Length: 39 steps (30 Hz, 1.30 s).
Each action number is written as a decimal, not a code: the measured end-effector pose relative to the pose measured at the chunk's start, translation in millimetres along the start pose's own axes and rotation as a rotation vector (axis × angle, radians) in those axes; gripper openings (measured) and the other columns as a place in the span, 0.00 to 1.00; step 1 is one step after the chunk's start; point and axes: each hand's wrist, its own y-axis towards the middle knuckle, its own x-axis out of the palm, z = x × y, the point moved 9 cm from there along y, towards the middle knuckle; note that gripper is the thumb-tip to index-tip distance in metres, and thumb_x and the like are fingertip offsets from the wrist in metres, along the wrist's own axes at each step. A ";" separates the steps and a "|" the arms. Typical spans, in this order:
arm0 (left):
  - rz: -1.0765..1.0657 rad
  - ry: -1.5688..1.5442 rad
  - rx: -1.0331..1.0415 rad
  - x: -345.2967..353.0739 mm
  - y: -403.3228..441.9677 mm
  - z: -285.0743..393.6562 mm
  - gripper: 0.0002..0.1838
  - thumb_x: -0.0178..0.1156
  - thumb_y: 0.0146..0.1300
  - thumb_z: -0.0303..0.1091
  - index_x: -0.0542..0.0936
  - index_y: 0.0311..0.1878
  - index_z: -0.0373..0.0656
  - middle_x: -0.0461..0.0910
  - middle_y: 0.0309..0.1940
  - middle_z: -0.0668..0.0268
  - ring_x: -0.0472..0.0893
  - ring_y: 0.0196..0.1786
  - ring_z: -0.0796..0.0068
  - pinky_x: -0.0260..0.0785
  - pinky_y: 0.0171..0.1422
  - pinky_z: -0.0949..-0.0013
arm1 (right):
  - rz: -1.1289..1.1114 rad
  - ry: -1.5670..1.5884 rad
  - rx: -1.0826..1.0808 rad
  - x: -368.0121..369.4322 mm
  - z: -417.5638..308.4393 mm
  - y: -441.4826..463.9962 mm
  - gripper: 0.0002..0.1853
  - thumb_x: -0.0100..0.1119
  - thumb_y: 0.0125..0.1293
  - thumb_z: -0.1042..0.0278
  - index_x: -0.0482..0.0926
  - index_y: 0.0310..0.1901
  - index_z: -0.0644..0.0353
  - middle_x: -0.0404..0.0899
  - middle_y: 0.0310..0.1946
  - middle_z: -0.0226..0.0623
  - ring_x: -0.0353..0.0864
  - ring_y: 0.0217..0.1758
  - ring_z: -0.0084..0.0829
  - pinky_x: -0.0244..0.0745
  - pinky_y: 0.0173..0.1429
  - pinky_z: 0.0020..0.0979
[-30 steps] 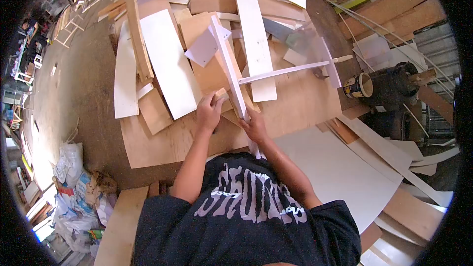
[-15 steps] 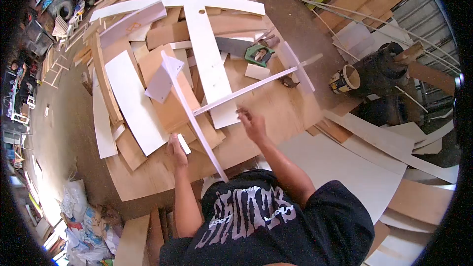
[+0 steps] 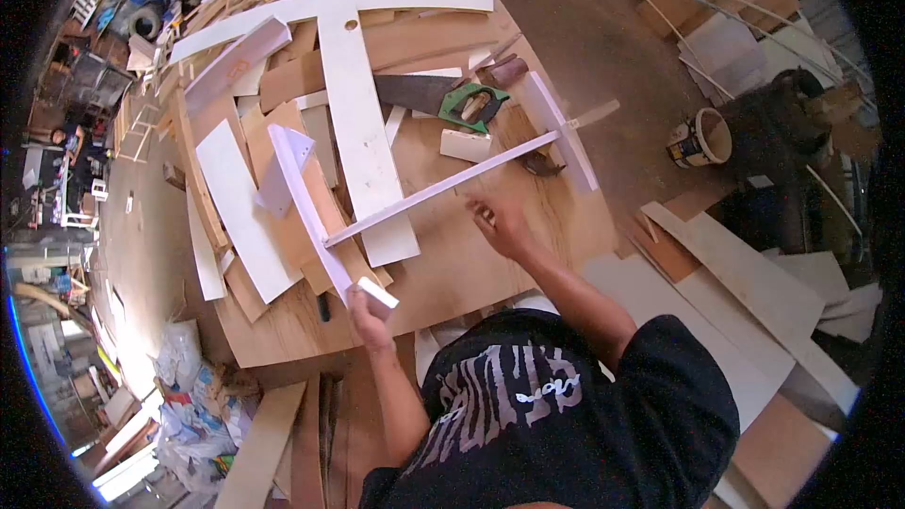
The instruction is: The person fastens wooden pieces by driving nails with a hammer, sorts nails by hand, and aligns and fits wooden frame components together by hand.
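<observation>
My left hand (image 3: 370, 322) grips a small white-faced block (image 3: 380, 293) beside the near end of a pale lilac board (image 3: 306, 210). A narrow crossbar (image 3: 443, 190) joins this board to a shorter end board (image 3: 558, 130) on the right. Just below the crossbar, my right hand (image 3: 500, 226) hovers with curled fingers; what they hold is too small to name. A green-handled saw (image 3: 473, 107) lies beyond the crossbar, near a small white-faced block (image 3: 465, 144). A dark tool (image 3: 542, 165) rests by the crossbar's right end.
White and brown boards cover much of the plywood worktop (image 3: 443, 273). A long white T-shaped piece (image 3: 353, 85) lies across them. To the right stand a bucket (image 3: 699, 138) and dark drums. Plastic bags (image 3: 193, 415) sit at lower left, and a person (image 3: 68, 139) is far off left.
My right hand has let go of the lilac board and moved right. The block in my left hand has turned white side up and moved beside the board. The view has shifted, revealing the saw.
</observation>
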 end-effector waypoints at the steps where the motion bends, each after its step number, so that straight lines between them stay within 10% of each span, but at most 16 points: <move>1: -0.113 0.002 0.026 16.9 -6.2 -1.9 0.17 0.47 0.72 0.40 0.76 0.54 0.40 0.75 0.43 0.70 0.74 0.48 0.75 0.66 0.55 0.70 | -0.009 0.000 -0.009 -0.4 -6.0 -7.9 0.20 0.61 0.62 0.78 0.79 0.58 0.56 0.85 0.40 0.37 0.84 0.39 0.31 0.78 0.42 0.30; 18: -0.724 0.351 0.201 244.0 -78.4 18.5 0.17 0.67 0.64 0.34 0.82 0.54 0.38 0.83 0.43 0.58 0.82 0.43 0.69 0.74 0.51 0.67 | -0.156 0.205 0.144 -97.1 -22.5 -68.1 0.19 0.69 0.64 0.69 0.80 0.55 0.65 0.85 0.43 0.41 0.83 0.42 0.28 0.78 0.48 0.29; 22: -0.581 0.439 0.217 269.0 -86.1 14.1 0.22 0.68 0.62 0.33 0.79 0.59 0.40 0.83 0.45 0.59 0.82 0.48 0.69 0.75 0.54 0.66 | -0.172 0.250 0.076 -126.1 10.1 -54.8 0.17 0.71 0.61 0.63 0.84 0.49 0.61 0.86 0.41 0.43 0.85 0.37 0.34 0.79 0.41 0.32; 24: -0.457 0.511 0.309 283.2 -100.4 17.1 0.25 0.68 0.63 0.33 0.76 0.63 0.40 0.82 0.47 0.60 0.82 0.50 0.68 0.75 0.55 0.66 | -0.221 0.432 0.147 -143.0 27.9 -47.4 0.16 0.70 0.62 0.72 0.82 0.50 0.65 0.84 0.41 0.36 0.81 0.42 0.21 0.76 0.47 0.25; 33: 0.115 -0.535 -0.134 357.5 -193.2 -45.2 0.29 0.61 0.69 0.32 0.62 0.70 0.45 0.76 0.54 0.58 0.80 0.54 0.60 0.79 0.58 0.56 | -0.338 0.414 -0.108 -243.2 36.9 -20.2 0.14 0.71 0.60 0.72 0.85 0.49 0.59 0.82 0.39 0.37 0.81 0.38 0.25 0.77 0.43 0.26; 39: -0.001 0.054 0.150 387.9 -191.3 1.2 0.34 0.62 0.66 0.28 0.60 0.73 0.38 0.71 0.62 0.56 0.77 0.58 0.67 0.77 0.58 0.63 | -0.319 0.301 -0.162 -288.4 47.9 -6.5 0.17 0.72 0.58 0.74 0.86 0.50 0.58 0.82 0.42 0.39 0.84 0.40 0.27 0.82 0.43 0.27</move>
